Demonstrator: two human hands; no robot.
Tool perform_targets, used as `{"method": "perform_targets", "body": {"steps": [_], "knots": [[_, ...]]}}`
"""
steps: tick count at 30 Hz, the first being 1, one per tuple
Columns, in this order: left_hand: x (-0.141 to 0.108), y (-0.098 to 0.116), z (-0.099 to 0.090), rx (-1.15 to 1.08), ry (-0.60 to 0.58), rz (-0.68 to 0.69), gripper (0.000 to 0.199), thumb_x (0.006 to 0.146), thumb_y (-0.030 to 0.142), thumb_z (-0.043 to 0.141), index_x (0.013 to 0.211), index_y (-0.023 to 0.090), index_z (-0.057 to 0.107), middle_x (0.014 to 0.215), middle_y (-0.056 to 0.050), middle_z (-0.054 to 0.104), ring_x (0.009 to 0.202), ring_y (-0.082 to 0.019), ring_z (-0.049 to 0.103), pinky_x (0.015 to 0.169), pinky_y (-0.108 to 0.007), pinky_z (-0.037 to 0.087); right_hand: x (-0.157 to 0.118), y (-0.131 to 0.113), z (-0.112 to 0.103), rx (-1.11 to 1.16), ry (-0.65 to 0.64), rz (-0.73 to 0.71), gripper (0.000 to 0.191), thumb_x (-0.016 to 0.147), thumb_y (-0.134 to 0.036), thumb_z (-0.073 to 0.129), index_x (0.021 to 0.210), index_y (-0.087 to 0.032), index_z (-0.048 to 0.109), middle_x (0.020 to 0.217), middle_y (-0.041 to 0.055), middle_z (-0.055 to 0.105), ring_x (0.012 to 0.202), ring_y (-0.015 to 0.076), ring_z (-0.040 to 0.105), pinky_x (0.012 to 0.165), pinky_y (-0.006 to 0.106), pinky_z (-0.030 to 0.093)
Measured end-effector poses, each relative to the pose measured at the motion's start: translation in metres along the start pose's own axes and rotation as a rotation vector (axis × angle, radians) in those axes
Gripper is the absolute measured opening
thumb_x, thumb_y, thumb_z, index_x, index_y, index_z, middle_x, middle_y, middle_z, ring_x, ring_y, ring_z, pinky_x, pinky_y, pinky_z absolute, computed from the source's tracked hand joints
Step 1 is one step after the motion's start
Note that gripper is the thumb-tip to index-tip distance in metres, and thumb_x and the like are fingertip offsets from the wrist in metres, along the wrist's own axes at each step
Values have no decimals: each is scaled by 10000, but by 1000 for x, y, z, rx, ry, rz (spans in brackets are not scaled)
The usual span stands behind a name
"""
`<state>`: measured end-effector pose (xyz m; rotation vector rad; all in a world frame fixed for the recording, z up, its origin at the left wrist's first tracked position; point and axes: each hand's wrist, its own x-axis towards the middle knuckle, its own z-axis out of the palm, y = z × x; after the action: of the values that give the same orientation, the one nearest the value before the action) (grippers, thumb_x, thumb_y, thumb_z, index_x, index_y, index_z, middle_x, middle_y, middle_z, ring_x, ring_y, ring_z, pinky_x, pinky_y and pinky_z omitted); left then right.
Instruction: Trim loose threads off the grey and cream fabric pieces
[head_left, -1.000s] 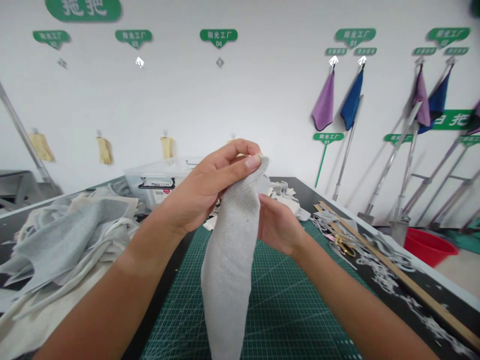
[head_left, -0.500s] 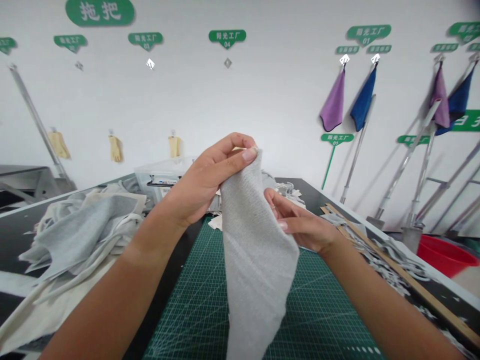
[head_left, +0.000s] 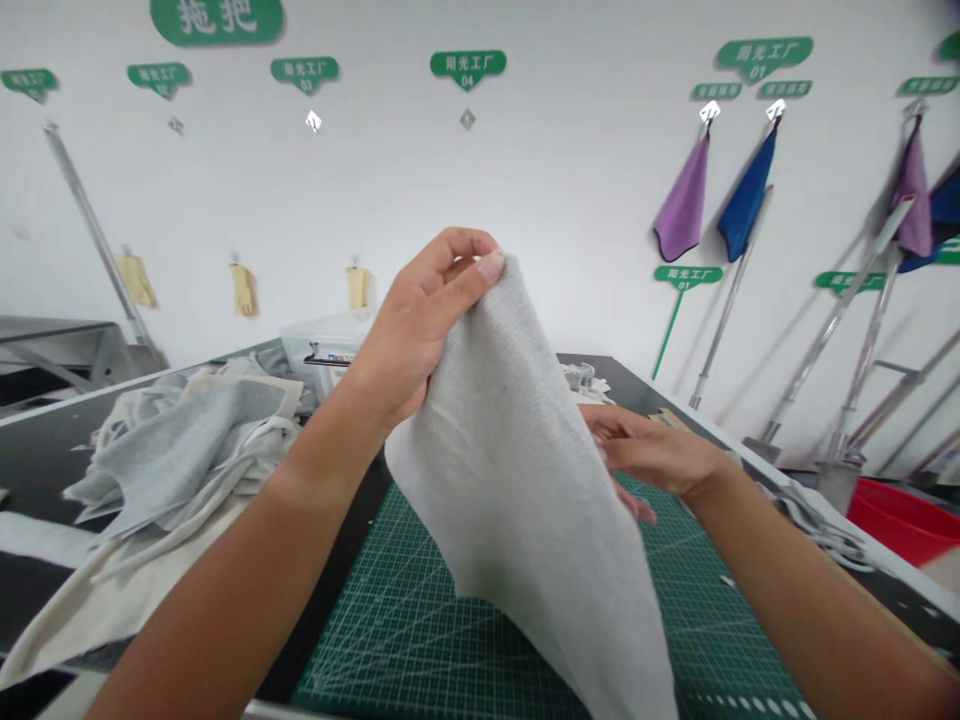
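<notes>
A piece of light grey knit fabric (head_left: 525, 460) hangs in front of me, its lower end running past the bottom of the view. My left hand (head_left: 427, 320) pinches its top corner between thumb and fingers. At the fabric's right edge is my right hand (head_left: 652, 450), its fingers partly hidden behind the cloth. The fingers that show are loosely spread and not closed on it; whether they touch the cloth I cannot tell. Beneath the fabric lies a green cutting mat (head_left: 390, 620) with a printed grid.
Grey and cream fabric pieces (head_left: 172, 450) are heaped on the black table at left. A clear plastic box (head_left: 322, 340) stands behind my left arm. Fabric scraps (head_left: 585, 380) lie at the back, grey strips (head_left: 817, 530) at right. A red basin (head_left: 900, 520) is beyond the table.
The fabric has swung and spread wider, its lower end shifting right. My left hand has risen slightly with the corner. My right hand has moved right and loosened from the edge.
</notes>
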<state>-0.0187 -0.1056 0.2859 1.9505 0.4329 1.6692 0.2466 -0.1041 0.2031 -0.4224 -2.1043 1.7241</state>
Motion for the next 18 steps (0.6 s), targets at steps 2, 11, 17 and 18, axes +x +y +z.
{"method": "perform_targets", "body": {"steps": [2, 11, 17, 18], "knots": [[1, -3, 0, 5, -2, 9, 203, 964, 424, 590, 1059, 245, 573, 868, 0, 609, 816, -149, 638, 707, -249, 516, 3, 3, 6, 24, 21, -27, 301, 1042, -378, 458, 1259, -191, 550, 570, -70, 511, 453, 81, 429, 474, 188, 412], [-2, -12, 15, 10, -9, 27, 228, 954, 441, 601, 1065, 243, 581, 912, -9, 630, 842, -153, 646, 711, -248, 525, 32, 13, 34, 25, 88, -102, 212, 935, -317, 675, 1108, -194, 674, 948, 22, 660, 879, 129, 631, 824, 273, 525], [-4, -18, 19, -53, 6, -4, 225, 948, 435, 613, 1047, 235, 594, 871, -9, 606, 847, -169, 645, 718, -262, 517, 32, 15, 36, -15, 137, -55, 181, 893, -319, 725, 1005, -179, 702, 749, -31, 610, 673, 78, 560, 629, 187, 473], [-5, -19, 19, -66, 18, -5, 221, 948, 433, 614, 1042, 235, 595, 869, -8, 600, 853, -173, 645, 727, -268, 513, 32, 16, 36, -29, 176, -45, 197, 874, -326, 744, 995, -174, 712, 788, -18, 639, 718, 91, 586, 667, 202, 494]]}}
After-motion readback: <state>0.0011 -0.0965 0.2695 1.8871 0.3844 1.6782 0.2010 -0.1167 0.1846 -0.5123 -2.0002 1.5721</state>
